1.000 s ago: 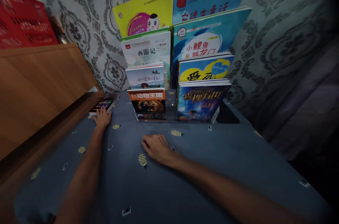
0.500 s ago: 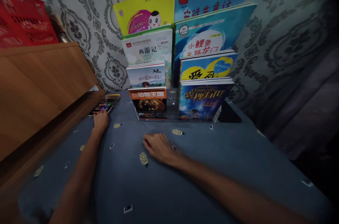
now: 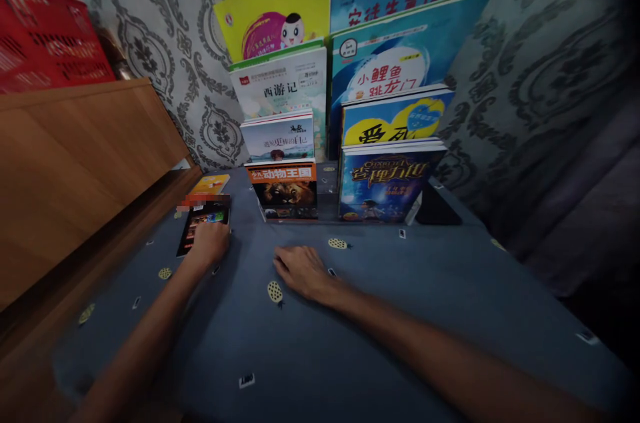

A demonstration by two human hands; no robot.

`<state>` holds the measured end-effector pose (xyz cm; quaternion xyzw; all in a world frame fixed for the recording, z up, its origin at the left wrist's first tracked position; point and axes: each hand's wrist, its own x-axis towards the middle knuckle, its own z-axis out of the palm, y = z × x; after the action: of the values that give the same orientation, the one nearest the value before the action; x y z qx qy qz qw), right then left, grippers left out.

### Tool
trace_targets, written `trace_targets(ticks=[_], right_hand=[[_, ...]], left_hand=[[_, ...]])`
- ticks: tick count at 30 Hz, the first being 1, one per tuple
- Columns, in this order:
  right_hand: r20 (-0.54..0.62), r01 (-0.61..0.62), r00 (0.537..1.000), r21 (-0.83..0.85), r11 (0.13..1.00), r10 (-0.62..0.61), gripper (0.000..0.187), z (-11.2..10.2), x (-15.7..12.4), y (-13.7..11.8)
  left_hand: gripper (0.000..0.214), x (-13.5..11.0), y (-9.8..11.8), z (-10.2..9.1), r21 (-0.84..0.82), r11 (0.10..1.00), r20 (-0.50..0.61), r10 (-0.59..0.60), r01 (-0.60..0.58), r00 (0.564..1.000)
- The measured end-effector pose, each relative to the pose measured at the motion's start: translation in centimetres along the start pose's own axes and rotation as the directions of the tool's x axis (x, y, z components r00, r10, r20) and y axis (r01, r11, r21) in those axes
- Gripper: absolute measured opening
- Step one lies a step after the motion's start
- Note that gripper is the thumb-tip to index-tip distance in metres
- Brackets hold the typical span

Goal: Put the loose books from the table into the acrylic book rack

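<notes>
At the left of the table, my left hand (image 3: 212,243) is closed on the near right edge of a dark book (image 3: 193,234) with a colourful cover picture. The book looks slightly raised, its far end near a yellow-orange book (image 3: 212,183) lying by the wooden panel. My right hand (image 3: 301,269) rests on the tablecloth with its fingers curled in and nothing visible in them. In front of it stands a rack of upright books; the nearest are an orange-and-black animal book (image 3: 284,191) with a lion and a blue storybook (image 3: 385,183).
Taller books rise behind in two columns, among them a yellow book (image 3: 275,3) and a teal book (image 3: 400,53). A black flat object (image 3: 439,208) lies right of the rack. A wooden cabinet (image 3: 85,176) bounds the left side, with a red basket (image 3: 50,39) on top.
My left hand has drawn the dark book toward me and to the right, uncovering more of the yellow-orange book. My right hand has stayed in place; the view has shifted slightly.
</notes>
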<state>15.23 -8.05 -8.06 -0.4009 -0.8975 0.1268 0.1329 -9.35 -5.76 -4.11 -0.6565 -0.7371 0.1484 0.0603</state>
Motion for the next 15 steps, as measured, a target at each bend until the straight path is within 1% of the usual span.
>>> trace_targets(ticks=[3, 5, 6, 7, 8, 9, 11, 13, 15], right_hand=[[-0.001, 0.001, 1.0, 0.013, 1.0, -0.001, 0.022, 0.0, 0.0, 0.0], [0.007, 0.001, 1.0, 0.016, 1.0, -0.001, 0.022, -0.1, -0.1, 0.0], [0.011, 0.0, 1.0, 0.014, 1.0, 0.0, 0.022, -0.1, -0.1, 0.0], [0.015, -0.002, 1.0, 0.01, 1.0, 0.002, 0.022, -0.2, -0.1, 0.0], [0.018, -0.006, 1.0, 0.006, 1.0, 0.006, 0.023, -0.2, -0.1, -0.1], [0.02, -0.013, 1.0, 0.002, 1.0, 0.013, 0.023, -0.2, 0.0, -0.1], [0.026, -0.02, 0.999, -0.001, 1.0, 0.02, 0.024, -0.3, 0.0, -0.1], [0.026, -0.021, 0.999, 0.002, 1.0, 0.021, 0.024, -0.3, 0.0, -0.1], [0.025, -0.02, 0.999, 0.002, 1.0, 0.02, 0.024, -0.4, -0.1, -0.2]], left_hand=[[0.042, -0.5, 0.2, -0.9, -0.001, 0.997, -0.017, 0.074, -0.074, 0.997], [0.049, -0.1, -0.5, -1.1, -0.074, 0.989, -0.025, 0.127, -0.128, 0.992], [0.051, 0.4, -1.1, -1.0, -0.127, 0.983, -0.033, 0.132, -0.135, 0.991], [0.052, 1.0, -1.8, -0.8, -0.175, 0.977, -0.051, 0.112, -0.12, 0.992], [0.048, 1.7, -2.6, -0.4, -0.193, 0.979, -0.098, 0.047, -0.065, 0.994], [0.044, 2.4, -3.4, 0.1, -0.189, 0.982, -0.127, 0.0, -0.025, 0.992], [0.049, 3.8, -4.9, 1.2, -0.187, 0.982, -0.154, -0.061, 0.031, 0.986], [0.056, 4.9, -6.0, 2.2, -0.201, 0.979, -0.159, -0.077, 0.044, 0.984], [0.061, 5.6, -6.8, 3.1, -0.217, 0.976, -0.16, -0.063, 0.027, 0.985]])
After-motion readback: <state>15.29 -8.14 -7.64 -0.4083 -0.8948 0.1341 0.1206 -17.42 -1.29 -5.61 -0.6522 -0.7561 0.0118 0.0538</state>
